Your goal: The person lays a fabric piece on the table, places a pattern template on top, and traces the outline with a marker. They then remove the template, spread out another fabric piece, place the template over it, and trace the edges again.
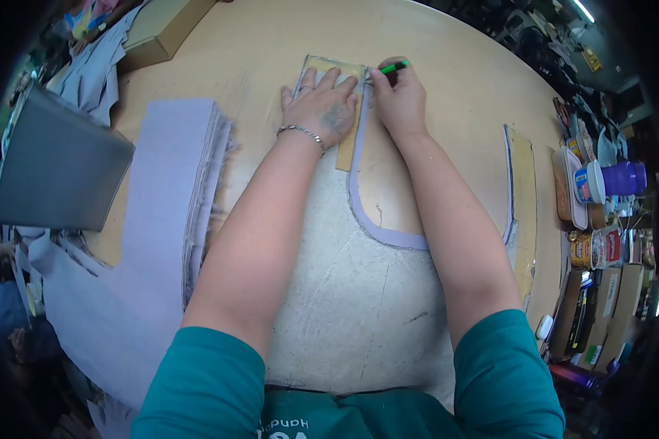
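A large grey pattern template [337, 293] with a U-shaped cutout and yellowish tape at its ends lies in front of me. Lilac fabric [392, 237] shows as a narrow border along the cutout's curved edge. My left hand [322, 110] rests flat on the template's far left arm, fingers spread. Just right of it, my right hand [403, 102] pinches a green pen [395, 67]. The pen's tip is hidden by the fingers, close to the template's far corner.
Cut lilac fabric [165, 168] is stacked on the left, with a grey bin-like container [58, 161] beside it. A cardboard box [161, 33] sits at the far left. Tubs [589, 183] and open boxes [611, 314] line the table's right edge.
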Tool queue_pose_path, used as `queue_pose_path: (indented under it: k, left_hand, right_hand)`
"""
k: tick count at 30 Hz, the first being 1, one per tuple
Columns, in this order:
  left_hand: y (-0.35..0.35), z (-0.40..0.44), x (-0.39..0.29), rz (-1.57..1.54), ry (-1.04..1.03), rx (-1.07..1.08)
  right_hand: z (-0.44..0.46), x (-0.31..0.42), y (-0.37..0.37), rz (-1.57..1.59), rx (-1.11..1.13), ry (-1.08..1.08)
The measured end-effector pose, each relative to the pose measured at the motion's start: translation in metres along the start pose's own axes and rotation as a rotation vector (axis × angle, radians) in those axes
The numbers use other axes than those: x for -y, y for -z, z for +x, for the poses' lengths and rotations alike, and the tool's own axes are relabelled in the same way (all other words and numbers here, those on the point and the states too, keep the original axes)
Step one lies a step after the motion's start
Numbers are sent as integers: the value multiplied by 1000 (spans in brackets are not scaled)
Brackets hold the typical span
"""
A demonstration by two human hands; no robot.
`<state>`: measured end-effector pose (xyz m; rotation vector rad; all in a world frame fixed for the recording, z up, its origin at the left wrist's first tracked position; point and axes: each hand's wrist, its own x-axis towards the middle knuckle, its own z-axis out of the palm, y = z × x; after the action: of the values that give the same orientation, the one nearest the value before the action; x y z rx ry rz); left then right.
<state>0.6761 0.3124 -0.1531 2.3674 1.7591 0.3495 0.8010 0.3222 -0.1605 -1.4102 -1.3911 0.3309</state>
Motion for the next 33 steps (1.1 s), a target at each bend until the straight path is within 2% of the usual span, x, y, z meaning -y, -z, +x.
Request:
queue_pose_path:
  k: [3, 6, 9, 12, 16, 18, 21, 24, 27, 29, 33]
  left_hand:
    - [-2, -2, 3, -18, 7, -17]
    - [-2, -1, 2, -12, 3, -28]
    - [-1, 1, 0, 1, 5, -18]
    - [4, -2, 0, -34, 0, 14]
    - [2, -1, 1, -53, 1, 23]
    - [2, 0, 3, 23, 10, 23]
    - [-4, 5, 5, 123, -5, 15]
    - [-5, 7, 5, 132, 1, 16]
    - [0, 5, -2, 114, 16, 37]
    - [4, 3, -4, 109, 28, 54]
    - [4, 3, -5, 107, 29, 55]
  right_hand:
    - [8, -22, -5, 134, -56, -47]
    - [11, -8, -4, -27, -5, -58]
    - [5, -3, -4, -60, 11, -37]
    - [-29, 23, 11, -179, 128, 47]
    - [-100, 53, 42, -171, 331, 326]
    - [-129, 68, 60, -99, 368, 371]
    - [-152, 74, 101, -117, 465, 191]
    - [-159, 56, 162, -254, 362, 101]
    - [-163, 12, 232, -160, 272, -317]
    - [-152, -10, 268, -106, 243, -324]
    - [-101, -38, 293, -154, 371, -486]
